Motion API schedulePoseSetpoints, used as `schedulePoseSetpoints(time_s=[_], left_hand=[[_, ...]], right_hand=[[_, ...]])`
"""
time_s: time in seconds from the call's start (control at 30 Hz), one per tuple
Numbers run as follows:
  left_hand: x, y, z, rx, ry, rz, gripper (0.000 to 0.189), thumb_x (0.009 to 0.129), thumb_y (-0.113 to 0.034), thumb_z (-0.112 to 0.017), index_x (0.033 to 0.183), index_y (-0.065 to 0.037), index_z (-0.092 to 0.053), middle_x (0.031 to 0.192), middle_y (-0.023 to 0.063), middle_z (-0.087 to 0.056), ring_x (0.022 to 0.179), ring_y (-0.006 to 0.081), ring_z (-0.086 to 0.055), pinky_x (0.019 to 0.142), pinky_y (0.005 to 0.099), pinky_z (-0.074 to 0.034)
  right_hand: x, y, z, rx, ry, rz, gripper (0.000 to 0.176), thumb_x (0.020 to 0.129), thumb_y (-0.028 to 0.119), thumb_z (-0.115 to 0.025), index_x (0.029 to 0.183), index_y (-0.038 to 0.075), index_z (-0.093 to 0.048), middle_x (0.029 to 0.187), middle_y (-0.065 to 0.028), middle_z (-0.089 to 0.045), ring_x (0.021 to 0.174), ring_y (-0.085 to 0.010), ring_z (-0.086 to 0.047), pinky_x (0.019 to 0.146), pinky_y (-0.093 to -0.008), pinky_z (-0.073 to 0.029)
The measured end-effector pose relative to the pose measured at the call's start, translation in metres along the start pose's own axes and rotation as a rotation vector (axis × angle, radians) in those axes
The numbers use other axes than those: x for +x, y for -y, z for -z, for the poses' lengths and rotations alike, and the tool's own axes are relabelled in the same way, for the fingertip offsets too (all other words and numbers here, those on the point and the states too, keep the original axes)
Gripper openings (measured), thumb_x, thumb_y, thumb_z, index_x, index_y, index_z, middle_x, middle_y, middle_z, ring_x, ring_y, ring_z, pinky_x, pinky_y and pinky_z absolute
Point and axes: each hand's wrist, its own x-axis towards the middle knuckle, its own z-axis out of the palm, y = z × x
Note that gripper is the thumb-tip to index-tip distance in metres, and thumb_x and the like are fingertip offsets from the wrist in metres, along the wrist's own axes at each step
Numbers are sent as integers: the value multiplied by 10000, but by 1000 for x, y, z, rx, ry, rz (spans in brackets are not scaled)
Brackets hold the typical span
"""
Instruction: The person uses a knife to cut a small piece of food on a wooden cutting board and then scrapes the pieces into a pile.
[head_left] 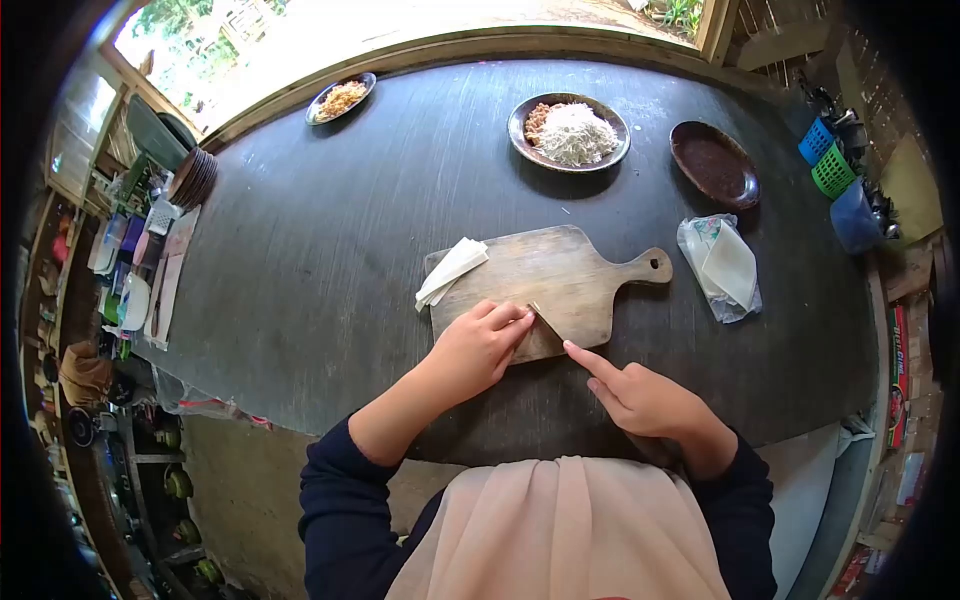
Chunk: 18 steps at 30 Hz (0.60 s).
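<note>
My right hand (pixel 640 397) grips a knife (pixel 548 326), index finger stretched along it. The thin blade points up and left over the wooden cutting board (pixel 550 255), beside my left fingertips. Curled over the board's lower left part, my left hand (pixel 480 345) has its fingers pressed together and down. Whatever lies under those fingers is mostly hidden; only a small pale edge shows near the blade tip. A small fan of pale, flat strips (pixel 455 268) rests on the board's upper left corner, partly over its edge.
On the dark table (pixel 370 230) stand a plate of white shreds and brown pieces (pixel 572 135), a small plate of golden food (pixel 340 100) and an oval brown dish (pixel 714 163). A plastic packet of pale sheets (pixel 722 268) lies right of the board. Colored baskets (pixel 832 172) hang at right.
</note>
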Motion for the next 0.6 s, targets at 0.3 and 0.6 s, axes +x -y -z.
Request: schedulePoseSetpoints(time_s=[0.3,0.6], left_hand=[[3,-1,-2,-24,-29,-11,455,810,-5,-630,1263,-3,-596,1187,98,-598,984,290,-572,903,374,-492],[1,-1,0,-16,-6,-10,472,801,-6,-636,1271,1,-590,1184,105,-597,1018,295,-573,924,378,-488]], right_hand=[[-4,-2,-1,-63,-67,81,601,984,118,-493,1548,146,-287,545,-224,-526,447,-380,-513,533,-461,-441],[-4,-2,1,-54,-38,75,620,979,115,-492,1556,147,-270,554,-236,-533,458,-392,-526,555,-453,-460]])
